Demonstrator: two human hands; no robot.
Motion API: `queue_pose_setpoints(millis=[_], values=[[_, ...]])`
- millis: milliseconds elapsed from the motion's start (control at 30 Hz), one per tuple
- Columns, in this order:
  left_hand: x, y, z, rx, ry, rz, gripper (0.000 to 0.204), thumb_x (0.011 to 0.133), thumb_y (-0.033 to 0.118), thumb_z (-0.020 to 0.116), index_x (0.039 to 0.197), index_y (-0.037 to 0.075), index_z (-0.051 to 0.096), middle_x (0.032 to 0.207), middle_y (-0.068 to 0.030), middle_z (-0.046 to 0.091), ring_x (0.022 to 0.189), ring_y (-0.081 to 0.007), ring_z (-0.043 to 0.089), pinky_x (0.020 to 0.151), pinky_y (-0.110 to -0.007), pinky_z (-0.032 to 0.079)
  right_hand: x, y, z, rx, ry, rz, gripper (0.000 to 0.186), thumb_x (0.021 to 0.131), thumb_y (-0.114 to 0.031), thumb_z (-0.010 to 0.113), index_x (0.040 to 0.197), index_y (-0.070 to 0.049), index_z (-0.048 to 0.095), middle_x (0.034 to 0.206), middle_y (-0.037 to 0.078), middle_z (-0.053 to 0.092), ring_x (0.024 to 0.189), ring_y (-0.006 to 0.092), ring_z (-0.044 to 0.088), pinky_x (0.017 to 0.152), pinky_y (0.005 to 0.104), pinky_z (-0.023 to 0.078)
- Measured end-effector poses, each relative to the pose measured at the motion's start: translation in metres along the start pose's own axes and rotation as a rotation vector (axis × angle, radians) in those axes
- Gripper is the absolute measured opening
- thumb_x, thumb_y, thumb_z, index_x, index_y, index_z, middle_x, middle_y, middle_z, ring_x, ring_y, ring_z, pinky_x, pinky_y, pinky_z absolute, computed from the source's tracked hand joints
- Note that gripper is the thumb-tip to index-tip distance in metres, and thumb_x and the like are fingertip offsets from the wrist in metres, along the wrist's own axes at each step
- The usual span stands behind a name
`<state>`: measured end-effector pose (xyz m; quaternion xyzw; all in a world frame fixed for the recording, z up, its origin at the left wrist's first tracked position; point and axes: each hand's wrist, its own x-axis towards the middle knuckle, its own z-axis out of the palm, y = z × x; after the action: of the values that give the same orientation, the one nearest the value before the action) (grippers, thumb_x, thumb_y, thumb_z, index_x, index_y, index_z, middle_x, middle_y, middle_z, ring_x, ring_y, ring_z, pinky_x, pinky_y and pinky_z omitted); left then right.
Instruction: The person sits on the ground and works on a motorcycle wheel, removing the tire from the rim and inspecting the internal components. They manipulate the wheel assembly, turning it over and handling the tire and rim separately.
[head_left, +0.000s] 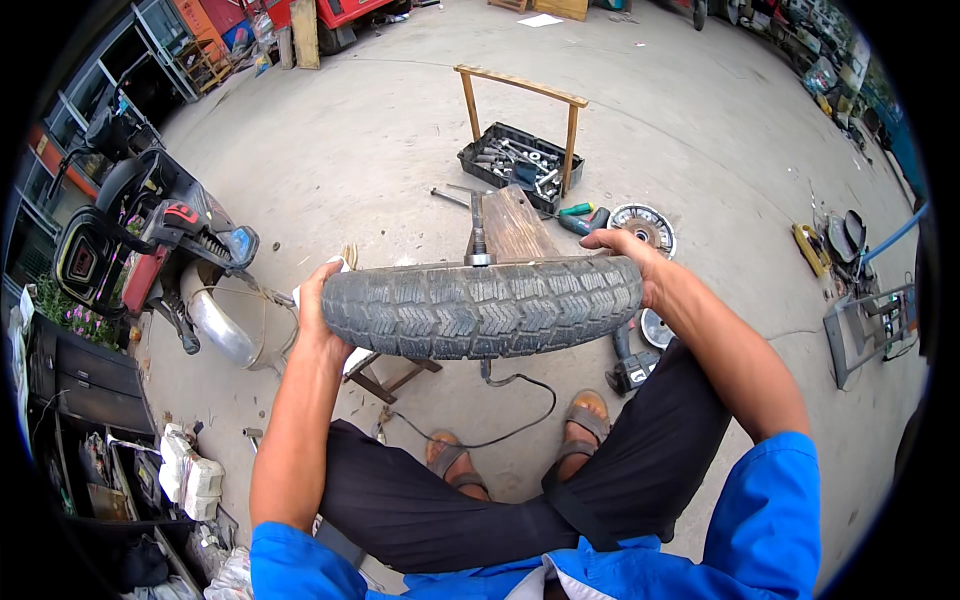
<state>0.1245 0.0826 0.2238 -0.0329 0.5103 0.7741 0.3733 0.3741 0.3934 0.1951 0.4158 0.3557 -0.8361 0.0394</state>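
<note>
Black rubber tyre point(482, 308) sits at frame centre, tread facing up, resting on a wooden table point(515, 225). Left hand point(318, 300) is clamped on the tyre's left end, fingers wrapped around it. Right hand point(632, 258) grips the right end, fingers curled over the top. A socket tray point(520, 163) lies beyond, upper centre.

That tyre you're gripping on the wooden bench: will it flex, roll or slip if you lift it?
The tyre probably flexes little: thick, blocky tread. Both hands, left and right, grip opposite sides, suggesting some weight. The rubber likely resists slipping, but set on edge it could roll off the narrow wooden bench.
</note>
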Motion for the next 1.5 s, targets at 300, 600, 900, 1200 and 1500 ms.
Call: queue_pose_setpoints(millis=[300,600,900,1200,1500], values=[[-0.019,-0.014,-0.041,0.017,0.01,-0.047,0.04,0.081,0.024,0.056,0.107,-0.005,0.058,0.095,-0.0176,0.066,0.082,-0.029,0.066,0.075,-0.042,0.056,-0.014,0.017,0.017,-0.118,-0.059,-0.102,0.035,0.083,-0.013,0.065,0.109,0.01,0.06,0.09,0.019,0.071,0.073,0.0276,0.072,0.073,0.0405,0.061],[-0.036,0.011,-0.029,0.004,-0.154,0.161,0.041,0.084,0.019,0.049,0.114,-0.006,0.06,0.102,-0.02,0.069,0.088,-0.0284,0.069,0.083,-0.04,0.057,-0.029,0.008,0.04,-0.194,-0.147,-0.53,0.064,0.079,-0.008,0.066,0.135,0.013,0.043,0.113,0.023,0.064,0.09,0.0263,0.07,0.079,0.0376,0.061],[-0.037,0.014,-0.02,0.079,-0.205,0.265,0.058,0.082,0.019,0.046,0.132,-0.008,0.047,0.119,-0.0216,0.062,0.102,-0.0269,0.065,0.092,-0.038,0.054,-0.027,0.004,0.047,-0.315,-0.129,-0.569,0.093,0.076,-0.016,0.071,0.149,0.014,0.022,0.138,0.034,0.046,0.118,0.0322,0.06,0.097,0.0383,0.052],[-0.033,0.014,-0.023,0.117,-0.273,0.387,0.077,0.077,0.022,0.048,0.145,-0.01,0.031,0.137,-0.0254,0.049,0.123,-0.031,0.054,0.107,-0.039,0.044,-0.011,0.003,0.043,-0.315,-0.092,-0.74,0.087,0.075,-0.017,0.072,0.146,0.012,0.032,0.13,0.029,0.054,0.111,0.0308,0.063,0.093,0.0374,0.053],[-0.032,0.015,-0.027,0.117,-0.293,0.446,0.081,0.075,0.021,0.05,0.147,-0.009,0.028,0.139,-0.0248,0.046,0.127,-0.0312,0.051,0.108,-0.039,0.042,-0.004,-0.001,0.044,-0.38,-0.068,-0.816,0.09,0.072,-0.025,0.073,0.146,0.01,0.036,0.131,0.03,0.054,0.114,0.0319,0.061,0.097,0.0387,0.05]])
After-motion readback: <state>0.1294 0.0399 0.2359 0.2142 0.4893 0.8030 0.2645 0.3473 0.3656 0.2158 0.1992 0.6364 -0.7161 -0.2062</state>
